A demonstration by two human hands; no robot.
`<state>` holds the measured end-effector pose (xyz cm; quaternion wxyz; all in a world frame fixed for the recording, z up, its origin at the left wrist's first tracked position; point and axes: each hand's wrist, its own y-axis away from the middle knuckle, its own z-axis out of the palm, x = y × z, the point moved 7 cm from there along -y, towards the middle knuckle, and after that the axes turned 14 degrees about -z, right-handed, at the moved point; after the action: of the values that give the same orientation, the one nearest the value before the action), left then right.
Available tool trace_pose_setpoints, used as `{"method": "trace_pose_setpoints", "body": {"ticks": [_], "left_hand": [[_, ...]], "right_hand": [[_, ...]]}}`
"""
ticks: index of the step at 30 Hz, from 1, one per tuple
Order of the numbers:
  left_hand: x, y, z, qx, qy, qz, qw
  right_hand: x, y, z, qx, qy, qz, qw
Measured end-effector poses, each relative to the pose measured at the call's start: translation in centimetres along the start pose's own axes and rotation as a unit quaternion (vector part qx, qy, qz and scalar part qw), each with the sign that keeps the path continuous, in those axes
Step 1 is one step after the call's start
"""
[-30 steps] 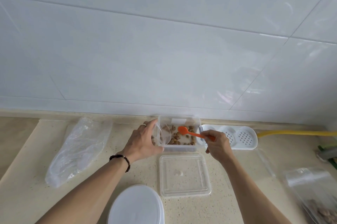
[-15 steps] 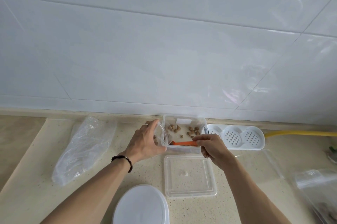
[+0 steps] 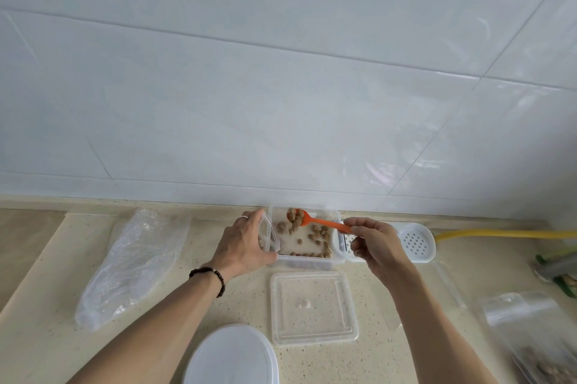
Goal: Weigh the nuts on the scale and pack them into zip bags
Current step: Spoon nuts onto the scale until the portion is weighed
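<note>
A clear plastic container [image 3: 307, 262] stands on the counter by the wall, with brown nuts [image 3: 318, 232] scattered on its bottom. My left hand [image 3: 242, 244] grips its left side, the thumb at the near corner. My right hand [image 3: 373, 243] pinches the handle of an orange spoon [image 3: 321, 221]. The spoon's bowl is at the container's far left, among the nuts. A zip bag [image 3: 530, 340] with some nuts lies at the lower right. No scale display is in view.
The container's clear lid [image 3: 313, 307] lies just in front of it. A white round lid [image 3: 231, 355] sits at the bottom edge. A crumpled clear plastic bag [image 3: 132, 262] lies at left. A white perforated tray [image 3: 415, 241] and a yellow hose [image 3: 505, 233] are at right.
The spoon went down along the container's near wall, then came up with its bowl now at the far left among the nuts. My left hand kept its grip.
</note>
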<state>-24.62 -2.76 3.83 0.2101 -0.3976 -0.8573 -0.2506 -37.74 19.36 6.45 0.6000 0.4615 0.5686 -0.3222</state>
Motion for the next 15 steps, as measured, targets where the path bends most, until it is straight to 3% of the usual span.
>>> {"method": "trace_pose_setpoints", "body": {"ticks": [4, 8, 11, 15], "left_hand": [[1.2, -0.4, 0.2, -0.011, 0.021, -0.001, 1.0], [1.7, -0.5, 0.1, -0.016, 0.048, 0.007, 0.999], [1.4, -0.4, 0.2, -0.018, 0.049, 0.004, 0.999], [1.0, -0.3, 0.4, -0.018, 0.045, -0.001, 0.999]], "right_hand": [[-4.2, 1.5, 2.3, -0.08, 0.14, -0.105, 0.981], [-6.7, 2.6, 4.4, -0.131, 0.295, -0.215, 0.922], [-7.0, 2.9, 4.6, -0.15, 0.326, -0.249, 0.9], [-6.5, 2.8, 4.2, -0.151, 0.307, -0.24, 0.908]]}}
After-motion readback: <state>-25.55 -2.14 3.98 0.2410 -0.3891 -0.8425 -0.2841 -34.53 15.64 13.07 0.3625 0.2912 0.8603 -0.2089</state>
